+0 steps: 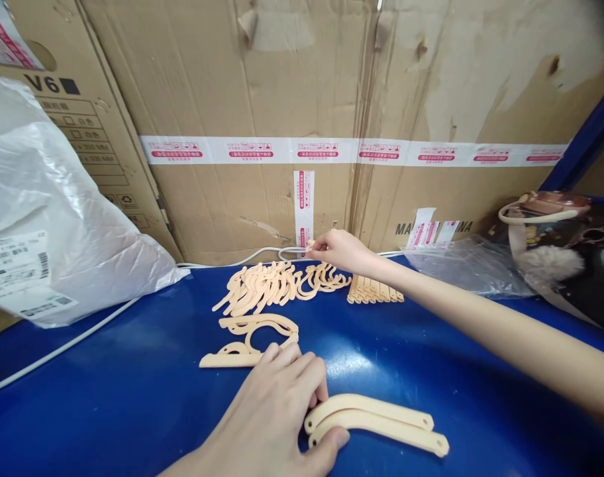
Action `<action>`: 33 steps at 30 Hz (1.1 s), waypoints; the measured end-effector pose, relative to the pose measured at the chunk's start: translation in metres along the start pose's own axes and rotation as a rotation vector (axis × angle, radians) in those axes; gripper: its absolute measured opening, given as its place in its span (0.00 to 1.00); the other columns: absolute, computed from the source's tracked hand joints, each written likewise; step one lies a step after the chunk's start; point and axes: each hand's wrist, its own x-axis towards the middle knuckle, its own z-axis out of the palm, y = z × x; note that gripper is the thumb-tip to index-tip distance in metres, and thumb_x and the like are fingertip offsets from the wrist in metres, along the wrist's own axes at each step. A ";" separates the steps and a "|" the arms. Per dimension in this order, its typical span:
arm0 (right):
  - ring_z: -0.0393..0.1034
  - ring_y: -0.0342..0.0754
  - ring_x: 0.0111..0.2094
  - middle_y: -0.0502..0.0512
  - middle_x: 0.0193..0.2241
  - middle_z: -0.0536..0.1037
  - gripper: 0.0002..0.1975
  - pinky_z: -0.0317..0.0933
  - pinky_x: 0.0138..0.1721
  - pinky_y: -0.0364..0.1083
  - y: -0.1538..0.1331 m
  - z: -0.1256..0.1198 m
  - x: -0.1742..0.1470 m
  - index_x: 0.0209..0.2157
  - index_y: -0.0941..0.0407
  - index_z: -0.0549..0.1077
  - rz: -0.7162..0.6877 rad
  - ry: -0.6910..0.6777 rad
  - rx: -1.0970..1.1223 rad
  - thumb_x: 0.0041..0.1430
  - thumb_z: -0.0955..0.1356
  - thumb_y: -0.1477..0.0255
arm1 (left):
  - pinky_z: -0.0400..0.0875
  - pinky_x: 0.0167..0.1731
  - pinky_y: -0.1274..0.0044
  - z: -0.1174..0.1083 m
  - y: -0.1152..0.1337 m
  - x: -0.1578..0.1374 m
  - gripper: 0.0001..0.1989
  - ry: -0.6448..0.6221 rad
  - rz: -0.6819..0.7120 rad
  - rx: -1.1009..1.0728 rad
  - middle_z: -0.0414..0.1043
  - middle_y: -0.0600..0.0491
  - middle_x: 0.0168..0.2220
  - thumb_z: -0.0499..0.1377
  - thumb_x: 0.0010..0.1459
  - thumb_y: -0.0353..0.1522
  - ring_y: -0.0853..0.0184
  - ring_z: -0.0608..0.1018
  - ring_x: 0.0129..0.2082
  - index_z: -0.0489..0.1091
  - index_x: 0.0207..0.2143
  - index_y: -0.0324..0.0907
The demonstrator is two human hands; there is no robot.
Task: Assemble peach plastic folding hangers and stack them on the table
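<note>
So the two curved beige plastic strips [381,427] with holes in their ends are lying side by side on the bench [133,391], and the left hand [277,397] has their near ends gripped between thumb and fingers. The right hand [344,252] is reaching way out past that, fingers pinched together; can't tell if there's a small bit between the tips.

Progress-wise, looks like early days. Just beyond the left fingers there's a little cluster of beige pieces [255,322], maybe joined, maybe just touching. Plenty seems left: a pile of curved strips [259,288] and some hook-shaped pieces [306,293] on the near side of the right fingers, plus a neat row of straight pieces [376,289] under the right forearm.

As for writing, the big carton [232,86] behind the right fingers reads "MA…INA", middle covered by tape. White tape [212,151] with red print runs across it, too small to read. Far left of both hands, another carton [100,86] says "V6", and the plastic mailer [48,185] in front wears a barcoded shipping label [18,265], also not legible.
</note>
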 end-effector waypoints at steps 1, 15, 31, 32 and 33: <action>0.69 0.45 0.30 0.53 0.28 0.77 0.14 0.57 0.30 0.43 -0.001 -0.006 -0.008 0.32 0.58 0.75 -0.016 0.036 0.014 0.64 0.63 0.64 | 0.57 0.33 0.71 -0.003 0.001 0.002 0.10 -0.047 -0.027 0.006 0.66 0.58 0.25 0.61 0.48 0.33 0.64 0.67 0.29 0.60 0.26 0.43; 0.60 0.39 0.19 0.44 0.20 0.68 0.09 0.50 0.23 0.39 0.004 0.017 -0.173 0.28 0.55 0.66 -0.093 -0.136 0.150 0.64 0.64 0.69 | 0.55 0.31 0.72 -0.002 0.000 0.003 0.11 -0.050 0.027 0.103 0.65 0.56 0.25 0.60 0.51 0.36 0.63 0.66 0.28 0.59 0.26 0.42; 0.62 0.39 0.20 0.44 0.21 0.69 0.13 0.50 0.24 0.39 0.011 0.014 -0.173 0.29 0.54 0.66 -0.162 0.060 0.161 0.67 0.60 0.64 | 0.63 0.35 0.73 -0.056 -0.008 0.031 0.14 -0.036 -0.332 0.073 0.71 0.54 0.35 0.50 0.60 0.45 0.62 0.73 0.36 0.65 0.35 0.45; 0.62 0.39 0.20 0.44 0.21 0.69 0.14 0.50 0.24 0.39 0.011 0.013 -0.173 0.29 0.54 0.66 -0.166 0.061 0.158 0.67 0.60 0.65 | 0.63 0.36 0.72 -0.066 -0.020 0.037 0.15 -0.010 -0.372 0.138 0.72 0.53 0.36 0.49 0.60 0.46 0.61 0.73 0.38 0.66 0.36 0.45; 0.62 0.39 0.21 0.45 0.21 0.69 0.14 0.50 0.24 0.39 0.012 0.013 -0.173 0.28 0.54 0.66 -0.174 0.060 0.154 0.68 0.59 0.66 | 0.63 0.37 0.72 -0.074 -0.034 0.043 0.17 0.047 -0.437 0.224 0.72 0.52 0.37 0.48 0.60 0.47 0.59 0.73 0.39 0.66 0.36 0.45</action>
